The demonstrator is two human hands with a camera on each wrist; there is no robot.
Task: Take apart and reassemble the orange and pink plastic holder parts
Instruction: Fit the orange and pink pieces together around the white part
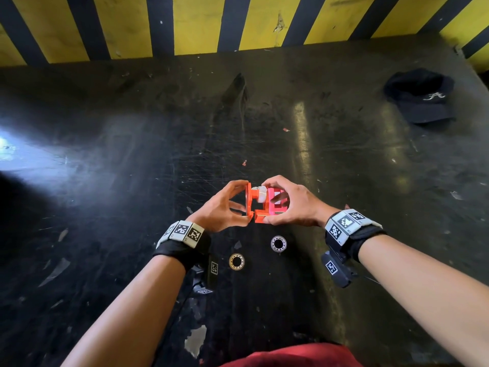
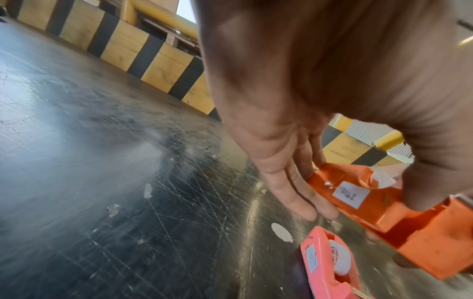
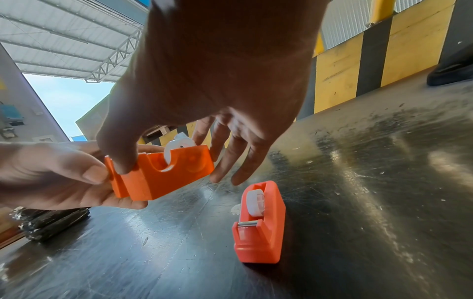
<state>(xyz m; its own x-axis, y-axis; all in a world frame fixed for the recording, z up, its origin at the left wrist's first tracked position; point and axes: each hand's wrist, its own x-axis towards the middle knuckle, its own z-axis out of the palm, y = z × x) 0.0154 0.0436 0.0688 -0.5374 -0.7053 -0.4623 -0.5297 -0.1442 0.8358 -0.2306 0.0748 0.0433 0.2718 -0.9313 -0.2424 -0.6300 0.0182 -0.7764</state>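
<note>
Above the table, left hand and right hand pinch the orange holder; pink holder stands apart.

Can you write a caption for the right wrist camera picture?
Both hands, left hand and right hand, hold the orange holder above the pink holder.

head view downward, wrist views close, sharing orange holder

L hand, R hand, both pinching
</note>
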